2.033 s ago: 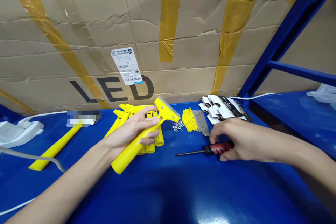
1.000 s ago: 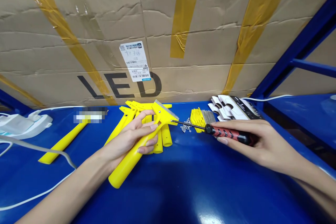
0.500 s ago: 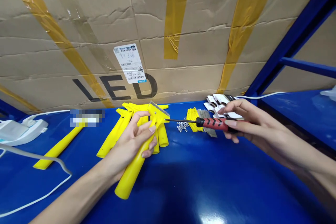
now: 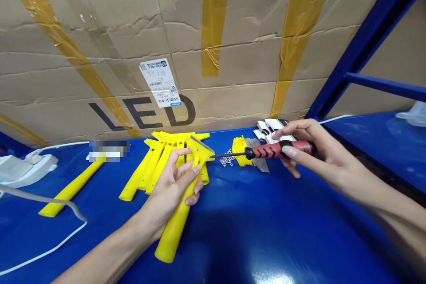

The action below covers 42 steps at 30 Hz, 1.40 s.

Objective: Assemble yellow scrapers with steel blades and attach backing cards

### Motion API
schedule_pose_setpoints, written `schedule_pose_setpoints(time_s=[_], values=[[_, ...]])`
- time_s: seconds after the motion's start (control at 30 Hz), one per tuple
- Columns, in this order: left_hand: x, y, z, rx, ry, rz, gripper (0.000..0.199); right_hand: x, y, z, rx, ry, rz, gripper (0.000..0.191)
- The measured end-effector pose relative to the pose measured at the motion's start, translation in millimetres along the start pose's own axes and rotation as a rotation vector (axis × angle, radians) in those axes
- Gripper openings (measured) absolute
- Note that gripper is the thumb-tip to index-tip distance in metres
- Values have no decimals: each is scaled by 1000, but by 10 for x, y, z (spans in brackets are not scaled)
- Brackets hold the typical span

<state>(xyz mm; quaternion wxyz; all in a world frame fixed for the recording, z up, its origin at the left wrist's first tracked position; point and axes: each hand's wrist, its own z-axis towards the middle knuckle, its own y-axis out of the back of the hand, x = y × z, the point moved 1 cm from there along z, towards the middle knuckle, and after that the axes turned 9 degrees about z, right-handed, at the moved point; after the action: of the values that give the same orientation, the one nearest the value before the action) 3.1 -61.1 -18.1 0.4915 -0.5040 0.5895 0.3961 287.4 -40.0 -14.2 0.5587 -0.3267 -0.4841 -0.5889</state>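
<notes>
My left hand is wrapped round the handle of a yellow scraper, its head tilted up and a metal blade edge showing at the top. A small screw shows on the head's face. In my right hand lies a screwdriver with a red and black grip, held between thumb and fingers. Its dark shaft points left, and the tip meets the right side of the scraper's head. Behind my left hand lie several yellow scraper handles in an overlapping row.
Small screws, yellow plastic pieces and grey metal blades lie beyond the screwdriver. White packs sit behind. One yellow scraper lies left, near a power strip and cable. A cardboard box walls the back.
The scraper's handle end has swung a little right and down in my left hand. More of the screwdriver's grip shows as my right fingers have shifted on it. The view has moved slightly.
</notes>
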Motion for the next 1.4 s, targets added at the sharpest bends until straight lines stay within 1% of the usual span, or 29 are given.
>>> schedule_pose_setpoints(time_s=[0.1,0.13,0.2,0.27,0.3,0.37,0.4,0.43,0.47,0.53,0.57,0.6,0.63,0.67,0.73,0.8,0.87,0.93,0.97,1.0,1.03,1.07,1.1,1.13,1.2,1.27,1.3,1.33,1.4], values=[[13,-23,-17,-3,7,4,46,-37,9,4,-164,-25,-127,27],[12,-29,-25,-9,4,12,46,-43,10,1,-174,-52,-138,28],[5,-38,-40,-27,-13,24,45,-44,7,-5,-82,-85,-52,30],[-6,-43,-49,-43,-33,23,46,-37,2,-5,25,-60,77,35],[-10,-45,-51,-48,-38,20,46,-37,1,-2,33,-34,97,33],[-16,-51,-51,-37,-39,17,46,-48,8,8,-75,4,0,26],[-17,-54,-51,-32,-37,16,46,-57,12,12,-142,2,-77,27],[-17,-55,-50,-28,-36,14,46,-65,14,15,-183,-10,-133,29],[-17,-55,-49,-26,-36,12,46,-69,13,16,-184,-25,-150,30],[-19,-49,-48,-35,-40,3,46,-66,-2,12,-67,-50,-64,28],[-21,-44,-49,-41,-43,-1,46,-61,-15,7,5,-50,6,31],[-23,-38,-52,-43,-46,-6,46,-56,-28,2,46,-40,58,36],[-26,-33,-57,-43,-45,-13,46,-54,-40,-2,50,-22,72,37],[-27,-28,-62,-41,-41,-22,47,-56,-49,-3,19,-8,45,34],[-27,-23,-73,-34,-27,-39,48,-67,-50,11,-97,-8,-75,27],[-22,-21,-81,-34,-16,-52,50,-59,-27,59,-138,-47,-173,30],[-13,-19,-82,-40,-13,-65,52,-9,11,143,-43,-85,-142,35],[-1,-16,-81,-45,-8,-81,53,70,41,241,134,-99,28,46],[5,-15,-82,-41,-4,-85,53,107,50,286,176,-97,63,47],[11,-14,-83,-33,1,-83,53,134,51,321,188,-93,36,44],[16,-12,-86,-23,5,-77,53,148,48,344,133,-79,-38,37],[20,-8,-88,-18,6,-71,53,151,40,351,34,-49,-101,35],[23,-2,-90,-20,2,-65,53,141,27,342,-69,-25,-140,35],[25,6,-90,-26,-5,-56,54,118,6,319,-110,-29,-152,36],[24,24,-87,-53,-23,-40,54,56,-50,250,8,-87,-34,37],[19,32,-82,-68,-42,-20,52,6,-89,183,105,-67,114,41],[17,31,-80,-69,-48,-13,52,-13,-99,159,106,-41,144,40],[15,27,-80,-69,-53,-12,53,-28,-103,145,66,-12,130,36],[12,14,-82,-68,-62,-12,54,-51,-102,136,-65,16,20,28]])
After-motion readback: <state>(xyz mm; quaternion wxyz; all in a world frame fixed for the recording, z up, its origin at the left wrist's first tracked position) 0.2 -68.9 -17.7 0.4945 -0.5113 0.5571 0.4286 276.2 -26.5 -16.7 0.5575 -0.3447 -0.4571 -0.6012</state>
